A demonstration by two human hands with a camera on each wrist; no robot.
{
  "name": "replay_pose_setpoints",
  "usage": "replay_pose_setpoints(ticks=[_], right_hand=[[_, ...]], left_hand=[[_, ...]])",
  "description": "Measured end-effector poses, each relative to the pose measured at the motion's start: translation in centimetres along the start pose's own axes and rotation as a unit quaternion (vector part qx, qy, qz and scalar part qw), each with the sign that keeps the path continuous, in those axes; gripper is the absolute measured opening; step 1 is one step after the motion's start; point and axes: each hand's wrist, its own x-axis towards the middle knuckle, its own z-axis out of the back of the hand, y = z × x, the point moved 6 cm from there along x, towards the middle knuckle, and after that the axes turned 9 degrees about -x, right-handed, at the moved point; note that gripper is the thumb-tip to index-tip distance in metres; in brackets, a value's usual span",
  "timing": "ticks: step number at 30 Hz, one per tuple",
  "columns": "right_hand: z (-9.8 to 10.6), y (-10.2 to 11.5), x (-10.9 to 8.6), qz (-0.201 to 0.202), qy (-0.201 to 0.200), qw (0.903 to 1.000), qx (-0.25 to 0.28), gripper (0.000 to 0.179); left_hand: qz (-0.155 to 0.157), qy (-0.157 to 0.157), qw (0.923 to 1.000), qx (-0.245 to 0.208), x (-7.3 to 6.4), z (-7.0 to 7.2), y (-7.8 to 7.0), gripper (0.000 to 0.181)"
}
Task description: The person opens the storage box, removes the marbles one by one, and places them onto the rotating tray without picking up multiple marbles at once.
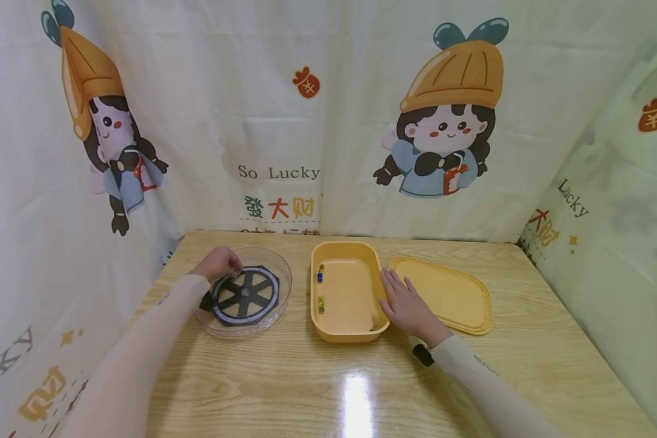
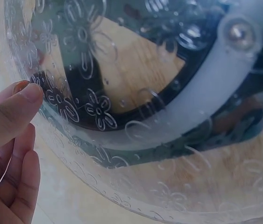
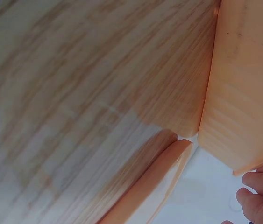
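Observation:
My left hand [image 1: 219, 264] is over the left rim of a clear round dish [image 1: 288, 283], thumb and forefinger pinching a small amber marble [image 2: 21, 86]. Inside the dish lies a black spoked disc [image 1: 245, 303] with a pale ring around it. Flower patterns mark the dish's clear wall in the left wrist view. My right hand [image 1: 407, 304] rests with fingers extended against the right rim of a yellow plastic bin [image 1: 346, 245]. Along the bin's left side sit several marbles, among them a blue marble [image 1: 320, 277] and yellow-green marbles [image 1: 321, 303].
A yellow lid [image 1: 443, 289] lies flat on the wooden table [image 1: 285, 383], right of the bin. Behind the table hangs a printed curtain [image 1: 345, 121], which also closes off both sides. A dark wrist strap [image 1: 423, 354] shows at my right wrist.

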Motion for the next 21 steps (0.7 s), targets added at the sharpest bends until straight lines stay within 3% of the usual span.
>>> replay_pose_setpoints(ticks=[13, 21], right_hand=[[-0.1, 0.1, 0.0, 0.002, -0.004, 1.0000, 0.001, 0.061], [-0.1, 0.0, 0.0, -0.001, -0.002, 1.0000, 0.000, 0.062]], left_hand=[[0.008, -0.013, 0.9998, 0.013, -0.6, 0.4, -0.5, 0.024], [-0.046, -0.036, 0.9983, 0.006, -1.4, 1.8, -2.7, 0.028]])
